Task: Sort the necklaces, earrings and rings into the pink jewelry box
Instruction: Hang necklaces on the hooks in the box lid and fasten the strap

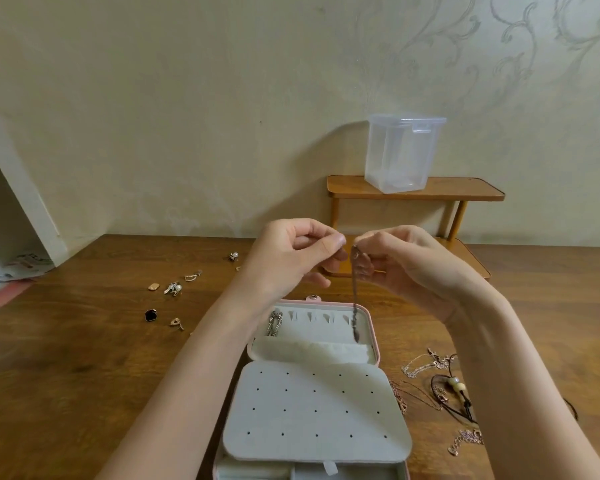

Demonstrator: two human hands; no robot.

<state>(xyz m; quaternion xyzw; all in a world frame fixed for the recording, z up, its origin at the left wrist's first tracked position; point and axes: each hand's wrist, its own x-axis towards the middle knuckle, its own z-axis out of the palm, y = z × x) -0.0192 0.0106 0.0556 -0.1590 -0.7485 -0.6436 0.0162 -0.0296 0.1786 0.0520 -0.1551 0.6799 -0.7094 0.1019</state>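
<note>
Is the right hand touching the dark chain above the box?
Touching: the head view shows the right hand pinching the dark chain at its top.

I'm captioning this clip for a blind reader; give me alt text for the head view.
Two hands, left hand and right hand, pinch a dark chain necklace dangling over the open pink jewelry box on a wooden table. Loose earrings lie left, tangled necklaces right.
</note>
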